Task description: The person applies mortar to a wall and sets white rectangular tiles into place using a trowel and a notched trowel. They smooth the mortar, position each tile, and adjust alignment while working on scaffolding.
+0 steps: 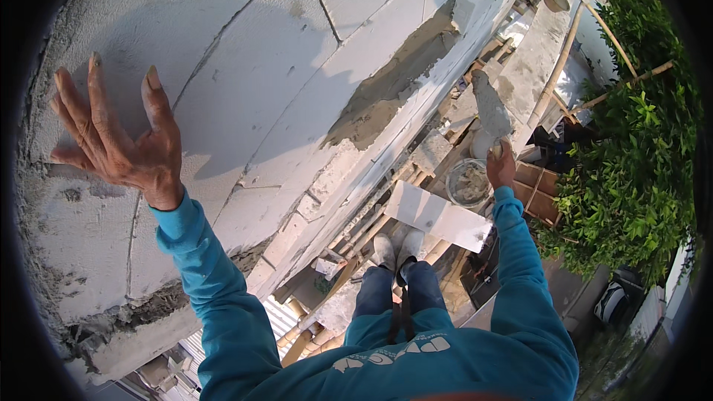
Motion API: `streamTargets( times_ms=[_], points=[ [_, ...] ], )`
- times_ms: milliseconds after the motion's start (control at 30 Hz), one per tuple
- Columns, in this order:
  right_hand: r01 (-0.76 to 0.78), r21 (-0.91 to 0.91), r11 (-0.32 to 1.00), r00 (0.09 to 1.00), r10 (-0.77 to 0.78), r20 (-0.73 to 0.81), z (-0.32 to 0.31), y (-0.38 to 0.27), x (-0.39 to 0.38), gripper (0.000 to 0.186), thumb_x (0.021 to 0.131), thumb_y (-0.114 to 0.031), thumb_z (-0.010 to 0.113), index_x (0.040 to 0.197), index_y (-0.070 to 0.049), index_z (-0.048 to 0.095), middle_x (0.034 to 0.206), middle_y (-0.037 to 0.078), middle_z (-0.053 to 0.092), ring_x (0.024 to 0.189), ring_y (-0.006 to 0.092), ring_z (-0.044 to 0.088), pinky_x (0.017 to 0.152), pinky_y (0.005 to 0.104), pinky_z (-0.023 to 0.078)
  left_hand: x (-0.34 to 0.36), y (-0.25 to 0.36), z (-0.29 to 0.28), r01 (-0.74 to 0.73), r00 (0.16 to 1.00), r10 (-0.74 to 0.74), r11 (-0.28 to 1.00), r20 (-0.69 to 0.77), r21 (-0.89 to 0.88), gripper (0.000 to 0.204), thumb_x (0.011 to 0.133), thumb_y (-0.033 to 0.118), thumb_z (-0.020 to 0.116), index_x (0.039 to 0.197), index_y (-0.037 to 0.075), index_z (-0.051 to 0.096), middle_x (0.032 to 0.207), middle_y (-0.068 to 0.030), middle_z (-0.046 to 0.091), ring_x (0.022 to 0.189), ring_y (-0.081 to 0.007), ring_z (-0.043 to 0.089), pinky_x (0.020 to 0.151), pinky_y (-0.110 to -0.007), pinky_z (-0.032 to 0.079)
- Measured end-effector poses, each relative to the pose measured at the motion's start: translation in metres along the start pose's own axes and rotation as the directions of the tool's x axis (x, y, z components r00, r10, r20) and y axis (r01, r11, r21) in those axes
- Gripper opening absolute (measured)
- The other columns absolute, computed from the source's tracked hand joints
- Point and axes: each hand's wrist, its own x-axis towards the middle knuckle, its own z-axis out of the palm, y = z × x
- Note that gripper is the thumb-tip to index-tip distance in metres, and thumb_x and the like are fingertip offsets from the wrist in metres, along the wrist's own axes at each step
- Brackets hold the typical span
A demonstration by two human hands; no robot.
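Observation:
My left hand (119, 137) is spread flat with fingers apart against the face of a white block wall (267, 59), holding nothing. My right hand (501, 163) grips the handle of a trowel (490, 108) loaded with grey mortar, held out over a round bucket of mortar (468, 182). Wet grey mortar (394, 82) is spread along the top edge of the wall, left of the trowel. A loose white block (438, 215) lies on the scaffold just beyond my feet (397, 249). Both arms wear teal sleeves.
I stand high on a bamboo scaffold (557, 67) beside the wall, with poles and planks underfoot. Green bushes (631, 171) fill the right side far below. A corrugated roof (278, 319) and a dark vehicle (613, 301) lie on the ground level beneath.

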Motion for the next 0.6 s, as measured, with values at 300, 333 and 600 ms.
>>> streamTargets(
  times_ms=[300, 333, 600],
  points=[
    [-0.011, -0.161, 0.987, 0.992, 0.032, 0.123, 0.117, 0.032, 0.194, 0.047, 0.081, -0.026, 0.067, 0.124, -0.009, 0.055, 0.104, 0.022, 0.065, 0.1, 0.0407, 0.063, 0.086, 0.051, 0.05, -0.01, 0.003, 0.013, -0.07, 0.998, 0.07, 0.997, 0.009, 0.019, 0.055, 0.074, 0.047, 0.082, 0.118, 0.016, 0.069, 0.138, -0.0121, 0.056, 0.14, -0.0298, 0.04, 0.12, -0.058, 0.007],
    [-0.017, -0.194, 0.981, 0.985, 0.049, 0.164, 0.126, 0.027, 0.209, 0.047, 0.081, -0.027, 0.067, 0.123, -0.009, 0.055, 0.104, 0.021, 0.066, 0.1, 0.0408, 0.063, 0.086, 0.0511, 0.05, -0.01, 0.006, 0.013, -0.089, 0.996, 0.089, 0.996, 0.01, 0.013, 0.055, 0.074, 0.047, 0.082, 0.116, 0.014, 0.069, 0.136, -0.0136, 0.058, 0.139, -0.0311, 0.041, 0.119, -0.059, 0.01],
    [-0.106, -0.45, 0.887, 0.92, 0.259, 0.294, 0.152, -0.006, 0.311, 0.047, 0.083, -0.039, 0.065, 0.122, -0.011, 0.06, 0.118, 0.015, 0.067, 0.11, 0.0351, 0.064, 0.091, 0.0458, 0.052, -0.027, -0.035, -0.003, 0.206, 0.978, -0.207, 0.978, 0.041, 0.022, 0.038, 0.081, 0.024, 0.081, 0.106, 0.0, 0.067, 0.087, -0.0163, 0.072, 0.069, -0.0213, 0.072, 0.061, -0.034, 0.066]
  ],
)
